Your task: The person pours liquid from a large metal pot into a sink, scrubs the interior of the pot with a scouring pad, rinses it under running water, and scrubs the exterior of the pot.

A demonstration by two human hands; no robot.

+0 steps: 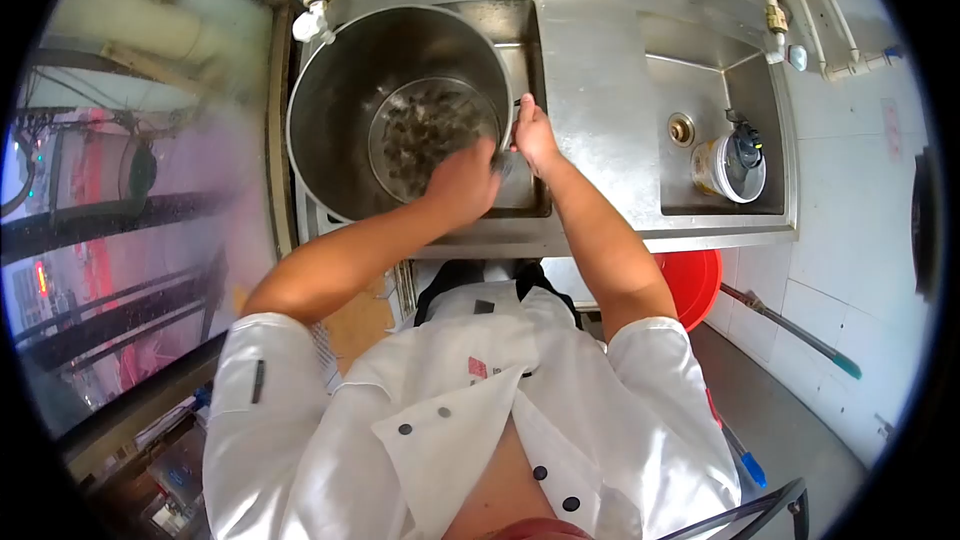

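A large steel stockpot [335, 130] is tilted in the left sink basin, with its mouth toward me. Grey-brown liquid with dark clumps [425, 135] lies in its bottom. My right hand [537, 140] is closed around the handle at the pot's right side, thumb up. At the pot's near right rim is my left hand [465, 180], slightly blurred, its fingers curled in. Something greyish shows beside its fingers, but what it grips is hidden.
A white tap [312, 22] hangs over the pot's far left rim. In the right sink [668, 175] stands a white bucket [708, 172] with a dark object at its rim. Below the counter are a red tub [695, 285] and a long-handled tool [795, 333]. A window [150, 190] is at left.
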